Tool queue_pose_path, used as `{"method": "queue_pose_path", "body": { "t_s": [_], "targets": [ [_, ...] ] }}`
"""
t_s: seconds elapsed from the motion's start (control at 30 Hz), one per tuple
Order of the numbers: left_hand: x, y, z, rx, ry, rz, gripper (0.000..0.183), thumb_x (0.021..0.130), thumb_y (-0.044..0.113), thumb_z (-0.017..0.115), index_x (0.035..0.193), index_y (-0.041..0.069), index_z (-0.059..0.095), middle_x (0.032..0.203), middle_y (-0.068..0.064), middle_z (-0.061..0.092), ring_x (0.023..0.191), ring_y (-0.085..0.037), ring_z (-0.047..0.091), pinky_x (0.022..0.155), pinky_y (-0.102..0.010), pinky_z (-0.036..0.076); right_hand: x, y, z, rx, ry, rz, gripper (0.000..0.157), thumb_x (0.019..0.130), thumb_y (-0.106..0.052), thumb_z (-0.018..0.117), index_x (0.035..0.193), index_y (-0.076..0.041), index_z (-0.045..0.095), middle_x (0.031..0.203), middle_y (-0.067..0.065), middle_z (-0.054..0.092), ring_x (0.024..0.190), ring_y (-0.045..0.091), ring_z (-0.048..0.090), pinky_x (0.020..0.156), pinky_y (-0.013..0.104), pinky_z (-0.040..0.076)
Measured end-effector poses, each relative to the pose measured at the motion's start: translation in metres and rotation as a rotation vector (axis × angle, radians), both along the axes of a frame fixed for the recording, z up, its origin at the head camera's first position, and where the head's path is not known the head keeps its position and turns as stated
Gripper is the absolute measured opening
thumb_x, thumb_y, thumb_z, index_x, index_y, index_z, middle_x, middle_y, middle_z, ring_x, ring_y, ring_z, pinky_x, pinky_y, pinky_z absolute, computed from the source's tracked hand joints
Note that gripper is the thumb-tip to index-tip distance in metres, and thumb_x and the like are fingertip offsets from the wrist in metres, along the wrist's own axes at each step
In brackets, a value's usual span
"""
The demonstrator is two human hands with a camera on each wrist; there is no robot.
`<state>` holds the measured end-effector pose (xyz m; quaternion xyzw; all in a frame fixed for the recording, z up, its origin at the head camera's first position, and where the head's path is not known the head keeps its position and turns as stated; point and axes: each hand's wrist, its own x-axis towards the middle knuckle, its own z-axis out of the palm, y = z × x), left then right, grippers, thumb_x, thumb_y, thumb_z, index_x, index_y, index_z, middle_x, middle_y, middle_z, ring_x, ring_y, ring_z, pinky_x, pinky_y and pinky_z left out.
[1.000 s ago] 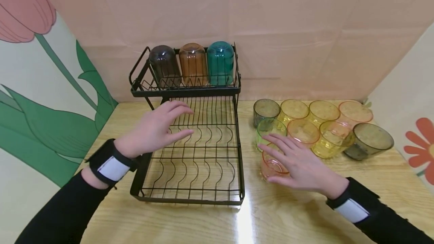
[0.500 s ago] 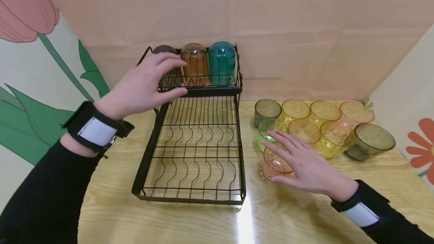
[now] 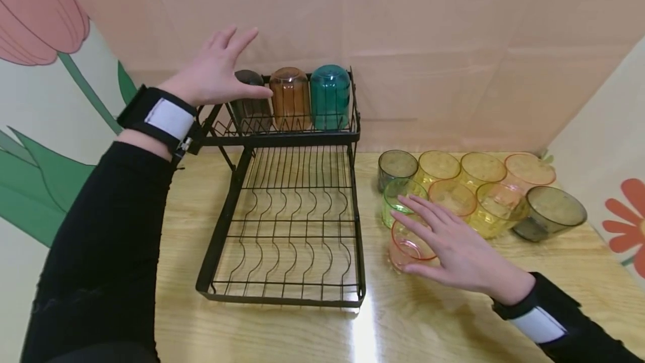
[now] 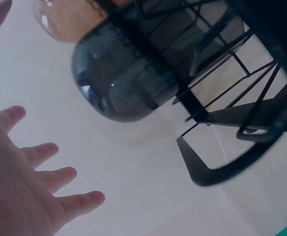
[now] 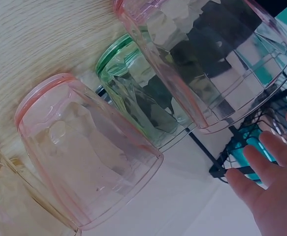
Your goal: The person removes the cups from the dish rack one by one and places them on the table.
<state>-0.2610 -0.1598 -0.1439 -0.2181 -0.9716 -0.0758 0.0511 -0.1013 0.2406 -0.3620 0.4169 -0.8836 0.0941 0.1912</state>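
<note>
My left hand (image 3: 216,71) hovers at the upper tier of a black dish rack (image 3: 279,297), fingers spread, holding nothing. Just below it stands an upside-down dark grey glass (image 3: 254,111), partly hidden by the hand; the left wrist view shows the fingers apart from this glass (image 4: 118,78). An amber glass (image 3: 290,94) and a teal glass (image 3: 330,94) stand inverted beside it. Over at the right, my right hand (image 3: 450,245) is spread beside an upright pink-rimmed glass (image 3: 405,251) and holds nothing; whether it touches the glass I cannot tell. A green glass (image 3: 392,206) stands behind.
Several more upright glasses crowd the right of the wooden table (image 3: 428,329): a grey one (image 3: 395,168), yellow ones (image 3: 438,166), and a wide smoky one (image 3: 544,223) at the right end. A pinkish backdrop (image 3: 453,43) rises behind the table.
My left hand has risen from over the lower tier to the upper tier, and its fingers have spread wider. The right hand has shifted slightly right. The glasses stay where they were.
</note>
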Motion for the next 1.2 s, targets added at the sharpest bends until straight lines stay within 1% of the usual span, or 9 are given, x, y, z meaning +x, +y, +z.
{"method": "queue_pose_path", "body": {
  "t_s": [0.2, 0.37, 0.5, 0.63, 0.77, 0.87, 0.93, 1.03, 1.2],
  "targets": [
    [-0.016, 0.006, -0.003, -0.047, -0.09, 0.015, 0.106, 0.07, 0.07, 0.056, 0.145, 0.028, -0.006, 0.149, -0.017, -0.011, 0.133, -0.039, -0.009, 0.099, -0.062, 0.009, 0.002, -0.001, 0.001, -0.004, 0.011, 0.01, 0.083, 0.077, -0.063, 0.053, 0.14, -0.013, 0.034, 0.146, 0.013, 0.025, 0.13, 0.034, 0.024, 0.104, 0.047, 0.018],
    [-0.024, 0.006, -0.008, -0.059, -0.159, 0.042, 0.11, 0.067, 0.069, 0.06, 0.145, 0.027, -0.006, 0.149, -0.02, -0.01, 0.133, -0.04, -0.007, 0.098, -0.063, 0.012, 0.003, -0.002, 0.001, -0.005, 0.014, 0.018, 0.083, 0.077, -0.062, 0.053, 0.14, -0.012, 0.033, 0.146, 0.013, 0.024, 0.13, 0.035, 0.024, 0.104, 0.046, 0.018],
    [-0.028, 0.004, -0.011, -0.065, -0.213, 0.05, 0.112, 0.067, 0.067, 0.062, 0.146, 0.025, -0.005, 0.148, -0.022, -0.006, 0.133, -0.041, -0.001, 0.099, -0.062, 0.015, 0.004, -0.002, 0.0, -0.001, 0.007, 0.017, 0.084, 0.076, -0.061, 0.056, 0.14, -0.012, 0.033, 0.147, 0.012, 0.022, 0.13, 0.034, 0.024, 0.104, 0.046, 0.017],
    [-0.029, 0.004, -0.012, -0.087, -0.26, 0.039, 0.109, 0.069, 0.065, 0.062, 0.146, 0.022, -0.002, 0.148, -0.023, 0.0, 0.133, -0.041, 0.006, 0.1, -0.058, 0.018, 0.005, -0.002, 0.0, -0.003, 0.0, 0.015, 0.085, 0.074, -0.059, 0.058, 0.141, -0.014, 0.031, 0.147, 0.012, 0.022, 0.13, 0.034, 0.024, 0.104, 0.046, 0.018],
    [-0.03, 0.008, -0.013, -0.116, -0.293, 0.006, 0.103, 0.073, 0.062, 0.06, 0.146, 0.016, 0.005, 0.148, -0.02, 0.012, 0.132, -0.038, 0.016, 0.1, -0.053, 0.023, 0.006, -0.002, 0.001, 0.001, -0.006, 0.003, 0.086, 0.073, -0.058, 0.061, 0.141, -0.014, 0.031, 0.147, 0.012, 0.023, 0.131, 0.032, 0.022, 0.103, 0.048, 0.021],
    [-0.029, 0.01, -0.013, -0.11, -0.306, -0.004, 0.092, 0.077, 0.056, 0.06, 0.143, 0.011, 0.017, 0.138, -0.02, 0.03, 0.122, -0.035, 0.033, 0.094, -0.047, 0.032, 0.007, -0.003, 0.001, 0.006, -0.009, -0.006, 0.087, 0.073, -0.059, 0.06, 0.142, -0.015, 0.03, 0.147, 0.012, 0.022, 0.132, 0.031, 0.021, 0.102, 0.049, 0.022],
    [-0.029, 0.011, -0.015, -0.098, -0.302, 0.009, 0.082, 0.079, 0.051, 0.061, 0.14, 0.01, 0.023, 0.128, -0.018, 0.039, 0.112, -0.033, 0.04, 0.087, -0.045, 0.036, 0.006, -0.003, 0.001, 0.005, -0.011, -0.008, 0.086, 0.074, -0.059, 0.059, 0.142, -0.016, 0.029, 0.148, 0.011, 0.021, 0.132, 0.031, 0.021, 0.102, 0.049, 0.021],
    [-0.03, 0.011, -0.017, -0.084, -0.288, 0.031, 0.072, 0.082, 0.043, 0.061, 0.135, 0.007, 0.028, 0.118, -0.017, 0.043, 0.102, -0.031, 0.044, 0.082, -0.043, 0.038, 0.006, -0.003, 0.001, 0.001, -0.006, -0.007, 0.086, 0.074, -0.06, 0.058, 0.142, -0.016, 0.029, 0.148, 0.01, 0.021, 0.131, 0.031, 0.022, 0.102, 0.048, 0.021],
    [-0.032, 0.01, -0.02, -0.087, -0.269, 0.044, 0.068, 0.083, 0.037, 0.062, 0.133, 0.006, 0.029, 0.117, -0.017, 0.044, 0.102, -0.031, 0.044, 0.083, -0.043, 0.038, 0.006, -0.004, 0.001, -0.008, 0.001, -0.004, 0.087, 0.073, -0.058, 0.06, 0.142, -0.015, 0.03, 0.147, 0.011, 0.022, 0.13, 0.032, 0.025, 0.102, 0.048, 0.022]
  ]
}}
